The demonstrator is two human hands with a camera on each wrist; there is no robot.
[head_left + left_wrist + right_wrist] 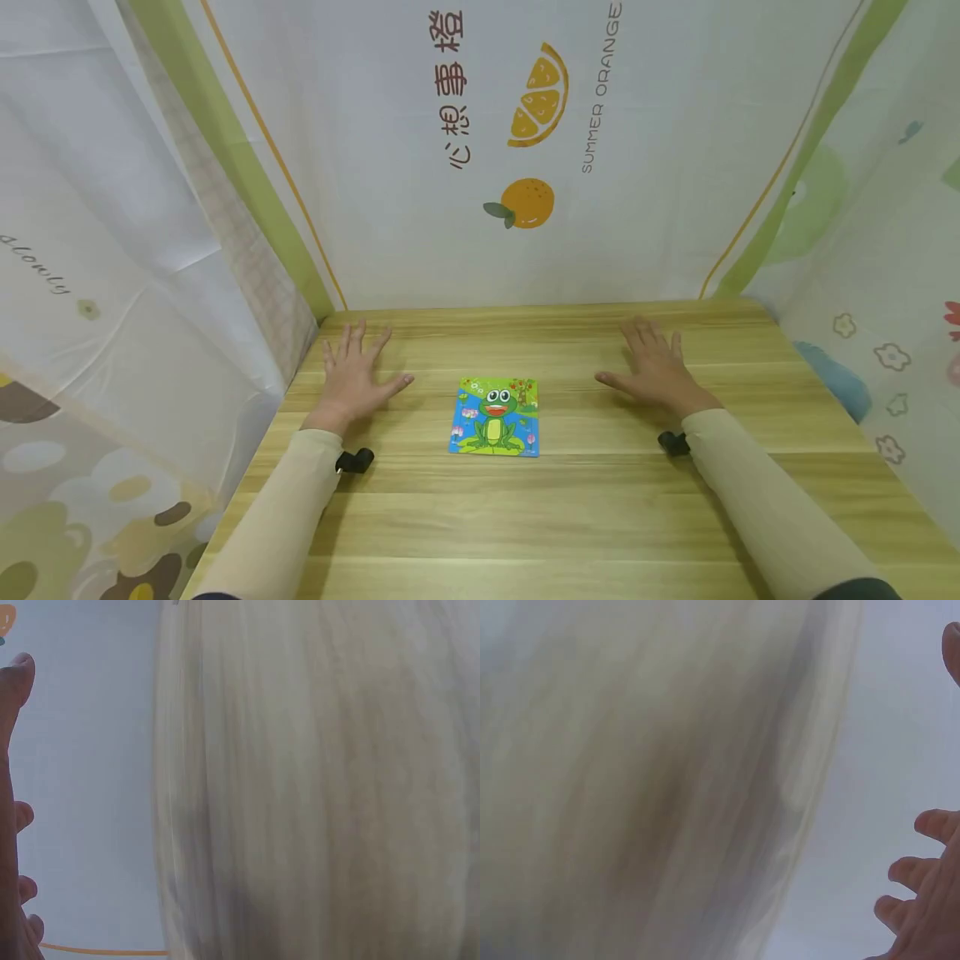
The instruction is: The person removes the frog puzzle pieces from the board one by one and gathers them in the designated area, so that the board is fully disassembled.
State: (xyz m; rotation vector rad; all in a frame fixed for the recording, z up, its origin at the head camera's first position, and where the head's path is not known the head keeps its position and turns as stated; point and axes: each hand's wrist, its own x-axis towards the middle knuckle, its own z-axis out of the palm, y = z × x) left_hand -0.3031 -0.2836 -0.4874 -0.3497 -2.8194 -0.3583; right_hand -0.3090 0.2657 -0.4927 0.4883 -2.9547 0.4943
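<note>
1. Nearest the camera lay the two pale sleeves, the left sleeve [277, 517] and the right sleeve [780, 508], running up from the bottom of the head view, each with a small black wrist mount beside its cuff, the left mount [355, 461] and the right mount [673, 443]
2. The frog picture board [494, 417] lay flat on the table [495, 525], face up between the hands, apart from both and set a little nearer the person than the fingers
3. Judged from this pose, the step in hand was a hands-off one, and doing it well meant leaving a plain gap on either side of the board and keeping fingers and sleeves from covering its picture
4. If a touch was called for, a low approach from both side edges would probably have suited such a thin, flat piece, with light pressure so that it did not skid
5. The left hand [351, 387] held nothing, its fingers spread wide and pointing toward the curtain [382, 217], its thumb turned inward
6. The right hand [657, 371] nearly mirrored it, also holding nothing, fingers fanned forward and thumb toward the board
7. Both forearms slanted inward from the person's sides; whether either hand touched the table, one cannot tell
</note>
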